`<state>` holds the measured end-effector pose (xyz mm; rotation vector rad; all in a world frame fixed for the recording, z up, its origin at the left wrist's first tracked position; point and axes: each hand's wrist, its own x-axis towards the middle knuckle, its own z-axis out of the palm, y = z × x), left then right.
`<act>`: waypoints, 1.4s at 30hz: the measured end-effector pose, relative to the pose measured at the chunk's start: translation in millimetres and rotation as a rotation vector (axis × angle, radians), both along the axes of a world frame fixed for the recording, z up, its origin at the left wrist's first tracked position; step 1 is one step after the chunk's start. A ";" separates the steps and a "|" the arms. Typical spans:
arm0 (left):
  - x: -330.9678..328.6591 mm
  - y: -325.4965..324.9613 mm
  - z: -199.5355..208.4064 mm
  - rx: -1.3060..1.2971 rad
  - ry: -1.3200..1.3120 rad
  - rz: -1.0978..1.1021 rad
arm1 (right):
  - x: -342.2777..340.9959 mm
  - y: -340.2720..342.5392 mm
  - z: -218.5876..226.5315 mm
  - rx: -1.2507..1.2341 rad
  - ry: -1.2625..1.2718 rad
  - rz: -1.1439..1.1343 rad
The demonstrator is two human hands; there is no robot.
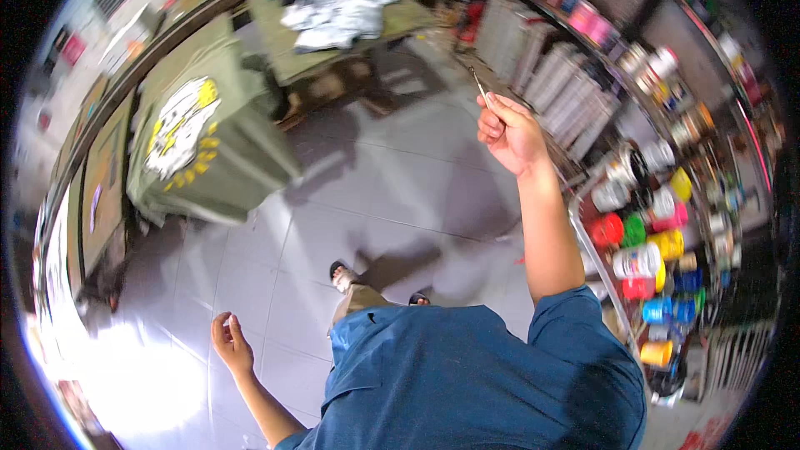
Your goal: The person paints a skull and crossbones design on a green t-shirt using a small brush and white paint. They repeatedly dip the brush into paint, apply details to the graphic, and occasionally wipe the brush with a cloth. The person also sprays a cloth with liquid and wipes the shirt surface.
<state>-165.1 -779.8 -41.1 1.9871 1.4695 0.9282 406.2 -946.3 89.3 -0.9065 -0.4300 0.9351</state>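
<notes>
Right hand pinches a thin brush-like tool beside crowded shelving

At far left, an olive-green T-shirt with a white and yellow print lies draped over a stand, its lower part hanging down. Below it in view, the left hand is held over the grey tiled floor, its fingers loosely bent and slightly apart. Farther right, a crumpled white garment lies on a low table. Right of centre, the right hand is raised, thumb and fingers pressed together on the tool, which tilts up and leftward to a dark tip. Just beyond stands a row of pale flat panels on edge. At far right, the shelving carries many jars and tubs, among them a red-lidded one, a green-lidded one and an orange one.
</notes>
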 end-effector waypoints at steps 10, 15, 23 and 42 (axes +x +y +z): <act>-187.2 -6.8 -35.8 -0.110 0.013 0.597 | -209.6 303.5 -23.1 0.325 0.246 0.712; -228.8 63.7 -21.9 -0.148 -0.018 0.652 | -306.6 404.6 -47.2 0.363 0.363 0.804; -175.7 248.0 -2.6 -0.032 -0.230 0.419 | -300.6 503.6 -32.1 0.279 0.150 0.621; 131.0 717.0 83.6 -0.039 -0.175 -0.286 | -184.5 649.7 -14.3 -0.026 -0.346 0.116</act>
